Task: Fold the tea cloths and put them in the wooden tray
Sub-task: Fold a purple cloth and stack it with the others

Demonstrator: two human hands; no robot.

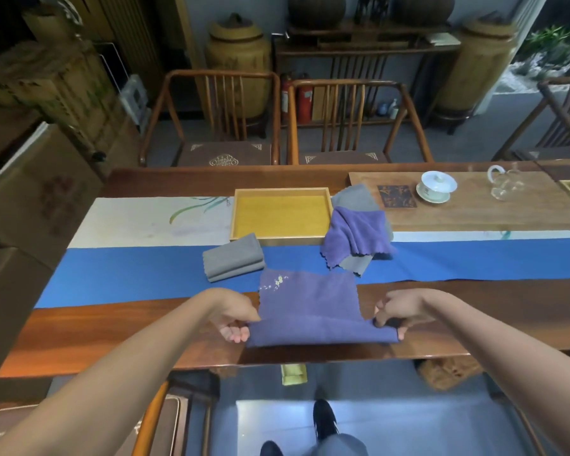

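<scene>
A purple tea cloth (310,307) with a small flower embroidery lies at the table's near edge, its near part doubled over. My left hand (236,319) pinches its near left corner and my right hand (395,312) pinches its near right corner. A folded grey cloth (232,258) rests on the blue runner just behind. The wooden tray (281,192) stands further back with nothing in it. To its right lies a loose heap of a purple cloth (356,233) on top of grey cloths (352,197).
A blue and white runner (129,268) crosses the long wooden table (96,334). At the back right are a dark coaster (396,195), a white lidded cup (436,187) and a glass pitcher (505,184). Two wooden chairs (218,123) stand behind the table.
</scene>
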